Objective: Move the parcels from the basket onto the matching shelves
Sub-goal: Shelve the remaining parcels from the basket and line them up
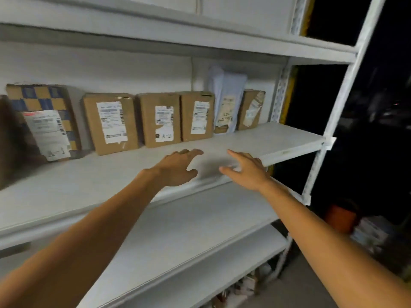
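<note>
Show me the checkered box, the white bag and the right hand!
checkered box (42, 97), head view, blue and tan front.
white bag (231, 87), head view, upper front.
right hand (249, 172), head view, back of the hand.

White metal rack (340, 103), filling most of frame. Middle shelf board (278, 138), centre: carries one row of parcels standing along the back wall. Left to right: checkered box (40, 96), blue-yellow, label marked A-1, tilted back; wide brown box (89, 127) just beside; A-2 box (149, 121), brown; fourth brown box (188, 116), touching the A-2 box; pale mailer bag (229, 85), taller, upright; small brown box (249, 101) at row's right end. Front strip of board bare. Upper shelf board (222, 41) across top. Lower shelf board (200, 230), lower centre. Blurred small items beneath, bottom centre, unreadable.
</note>
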Demonstrator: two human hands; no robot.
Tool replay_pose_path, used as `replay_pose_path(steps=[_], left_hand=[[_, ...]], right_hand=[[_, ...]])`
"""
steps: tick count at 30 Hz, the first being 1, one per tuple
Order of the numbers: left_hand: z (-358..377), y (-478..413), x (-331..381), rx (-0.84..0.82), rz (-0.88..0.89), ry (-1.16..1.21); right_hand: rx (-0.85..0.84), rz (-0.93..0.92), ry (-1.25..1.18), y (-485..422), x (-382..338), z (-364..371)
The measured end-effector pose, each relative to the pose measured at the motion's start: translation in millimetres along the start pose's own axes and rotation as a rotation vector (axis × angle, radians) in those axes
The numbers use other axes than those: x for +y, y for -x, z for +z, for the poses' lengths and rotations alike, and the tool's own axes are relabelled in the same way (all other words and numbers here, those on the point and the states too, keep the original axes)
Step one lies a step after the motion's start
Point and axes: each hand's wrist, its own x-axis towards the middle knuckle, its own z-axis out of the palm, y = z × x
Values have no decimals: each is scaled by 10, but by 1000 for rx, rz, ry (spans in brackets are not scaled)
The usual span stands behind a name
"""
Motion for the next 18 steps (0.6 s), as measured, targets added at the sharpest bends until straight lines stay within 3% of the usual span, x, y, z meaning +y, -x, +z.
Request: replay_pose_path(steps=[13, 18], left_hand=[[1892, -1248, 2908, -340, 568, 191], [2771, -1527, 3667, -547, 643, 410]], right_hand=[[156, 656, 37, 1642, 2740, -849], [252, 860, -127, 2180, 3526, -794]])
